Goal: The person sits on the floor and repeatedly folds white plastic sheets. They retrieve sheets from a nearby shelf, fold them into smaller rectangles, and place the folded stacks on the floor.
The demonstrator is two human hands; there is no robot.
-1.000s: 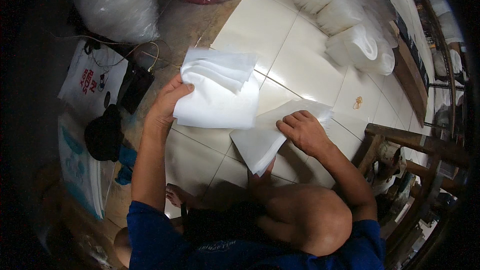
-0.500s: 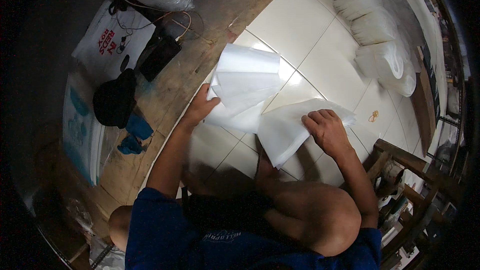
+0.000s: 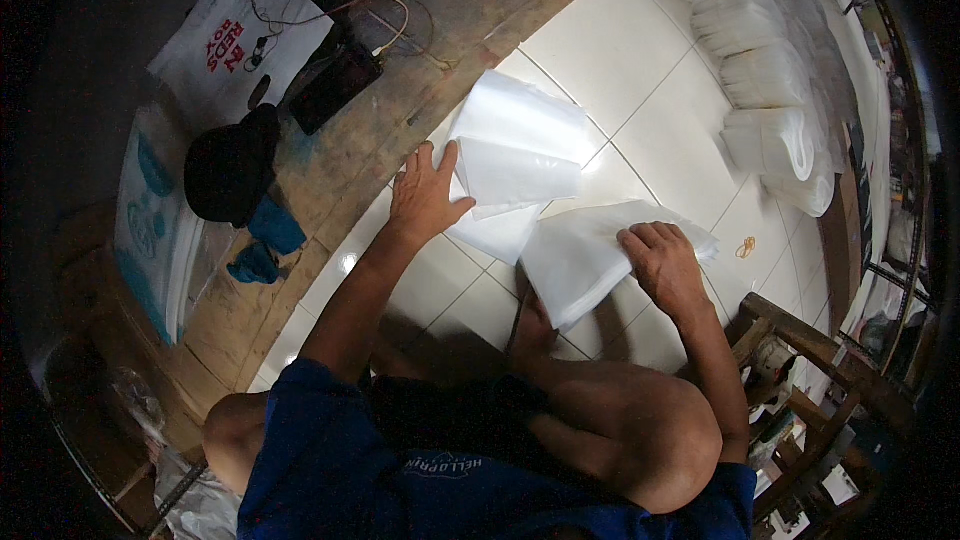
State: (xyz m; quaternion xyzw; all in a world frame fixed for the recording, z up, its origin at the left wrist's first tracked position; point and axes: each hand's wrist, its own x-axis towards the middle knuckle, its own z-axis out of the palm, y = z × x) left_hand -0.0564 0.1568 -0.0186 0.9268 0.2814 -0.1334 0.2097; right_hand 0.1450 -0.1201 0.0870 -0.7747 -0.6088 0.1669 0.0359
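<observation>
My right hand [image 3: 660, 265] is closed on the right end of a stack of translucent white plastic sheets [image 3: 575, 265], which looks gathered under the fingers and spreads out toward the left. Left of it, a fanned pile of white plastic sheets [image 3: 520, 165] lies over the tiles, its layers turned at different angles. At that pile's left edge is my left hand [image 3: 425, 195], its fingers spread and its thumb apart, touching the edge or very near it. Whether the sheets are flat pieces or bags I cannot tell.
Thick folded bundles of clear plastic [image 3: 765, 80] line the far right. Yellow rubber bands [image 3: 745, 247] lie on the tiles near a wooden frame [image 3: 800, 335]. To the left, brown boards [image 3: 400, 135] hold a black cap [image 3: 232, 168], a blue cloth [image 3: 270, 235] and a dark device with cables [image 3: 335, 90].
My left hand has shifted up and right along the pile, and its fingers have spread. The pile's upper sheets lie differently. My right hand keeps its hold; the view has shifted slightly.
</observation>
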